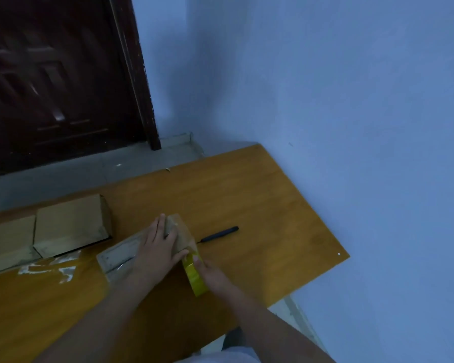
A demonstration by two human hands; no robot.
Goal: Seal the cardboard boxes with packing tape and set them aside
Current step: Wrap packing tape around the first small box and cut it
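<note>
The small brown cardboard box (142,251) being sealed lies on the orange-brown wooden table (260,205), close to the near edge and directly under the person's hands. The left hand (156,247) rests flat on the box top, fingers straight and only slightly spread, pinning the flaps down. The right hand (210,272) grips the yellow roll of packing tape (194,275) at the box's right end, thumb over the roll's outer face; the other fingers are hidden behind it, so how they curl cannot be told.

The step in hand looks like laying a strip along the top seam. To do it well, the pressing hand should hold the flaps closed and follow the tape, smoothing it down, while the roll is drawn straight and taut over the end of the box.

Just beyond the box, a slim black-handled cutter (219,234) lies on the table, apart from both hands. To the left, a crumpled scrap of clear tape (53,267) sticks to the tabletop. Farther back at the left stand two more brown cardboard boxes (71,226), side by side.

The count is three boxes, one tape roll and one cutter.
</note>
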